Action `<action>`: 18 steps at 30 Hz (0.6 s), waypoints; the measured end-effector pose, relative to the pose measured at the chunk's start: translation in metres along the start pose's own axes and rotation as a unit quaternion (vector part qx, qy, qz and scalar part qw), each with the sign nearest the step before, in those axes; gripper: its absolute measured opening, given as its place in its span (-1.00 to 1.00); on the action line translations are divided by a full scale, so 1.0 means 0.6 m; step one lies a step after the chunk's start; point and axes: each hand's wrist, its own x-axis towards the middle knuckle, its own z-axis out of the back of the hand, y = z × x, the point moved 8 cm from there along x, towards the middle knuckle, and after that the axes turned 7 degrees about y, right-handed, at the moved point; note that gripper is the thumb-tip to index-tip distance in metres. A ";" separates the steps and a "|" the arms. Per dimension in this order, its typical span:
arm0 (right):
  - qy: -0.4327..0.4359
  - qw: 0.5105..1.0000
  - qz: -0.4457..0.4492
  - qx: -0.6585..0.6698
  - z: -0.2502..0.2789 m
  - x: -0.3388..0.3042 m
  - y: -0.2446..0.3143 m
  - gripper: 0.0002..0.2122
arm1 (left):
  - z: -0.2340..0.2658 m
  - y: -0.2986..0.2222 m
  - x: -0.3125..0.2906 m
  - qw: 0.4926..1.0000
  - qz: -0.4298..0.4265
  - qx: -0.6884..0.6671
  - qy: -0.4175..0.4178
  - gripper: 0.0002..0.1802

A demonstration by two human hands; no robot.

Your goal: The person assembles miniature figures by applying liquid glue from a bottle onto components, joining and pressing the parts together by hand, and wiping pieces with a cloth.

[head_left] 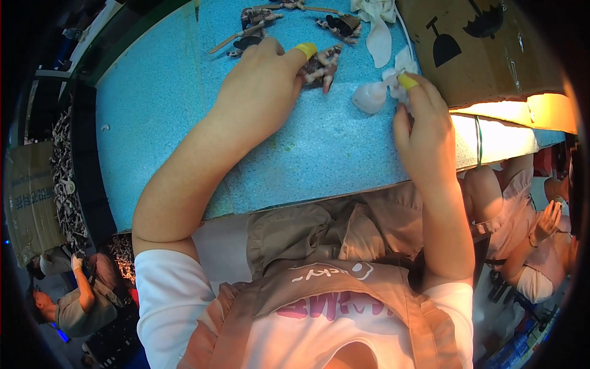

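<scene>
The tabletop (289, 160) is light blue, finely speckled, with a figurine (321, 69) mottled dark brown and pale pink. The finger covers (306, 50) are yellow. At far right, black symbols mark a brown box (510, 67) beside white cloth (379, 44).

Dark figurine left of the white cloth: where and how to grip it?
Probably pinch the dark figurine by its middle, from above: it lies on the blue mat, thin limbs splaying outward, and the white cloth crowds its right side.
</scene>
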 end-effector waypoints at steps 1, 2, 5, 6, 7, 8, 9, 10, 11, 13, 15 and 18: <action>-0.015 0.999 -0.001 0.028 0.005 0.002 0.003 -0.84 | 0.002 0.005 0.000 1.000 0.020 0.003 0.004 -0.71; -0.030 0.998 -0.003 0.056 0.009 0.003 0.007 -0.84 | 0.009 0.003 0.003 1.000 0.021 0.004 0.005 -0.71; -0.031 0.997 0.010 0.071 0.015 -0.005 0.025 -0.79 | -0.012 0.010 0.012 0.986 0.096 -0.095 0.100 -0.67; -0.031 0.997 0.009 0.070 0.011 -0.004 0.026 -0.79 | -0.011 0.009 0.016 0.973 0.058 -0.221 0.032 -0.67; -0.029 0.997 0.025 0.066 0.002 -0.003 0.028 -0.74 | -0.004 0.009 0.015 0.939 0.018 -0.342 -0.037 -0.65; -0.027 0.997 0.040 0.061 -0.002 -0.004 0.031 -0.69 | -0.010 0.010 0.012 0.938 0.017 -0.344 -0.037 -0.65; -0.027 0.997 0.039 0.060 0.000 -0.005 0.029 -0.69 | -0.019 0.012 0.014 0.901 0.040 -0.431 -0.022 -0.64; -0.029 0.993 0.037 0.106 0.005 -0.008 0.026 -0.66 | -0.028 0.011 0.015 0.855 0.063 -0.515 -0.007 -0.62; -0.031 0.987 0.035 0.151 0.010 -0.013 0.024 -0.64 | -0.023 0.005 0.015 0.854 0.063 -0.517 -0.007 -0.62; -0.028 0.943 -0.030 0.329 0.014 -0.046 0.010 -0.66 | -0.039 -0.006 0.007 0.718 0.115 -0.686 0.028 -0.58; -0.023 0.835 -0.095 0.541 0.010 -0.087 -0.008 -0.69 | -0.052 -0.026 -0.002 0.657 0.133 -0.740 0.057 -0.55; 0.016 0.777 -0.162 0.608 -0.003 -0.119 -0.022 -0.67 | -0.071 -0.054 -0.013 0.551 0.164 -0.809 0.125 -0.55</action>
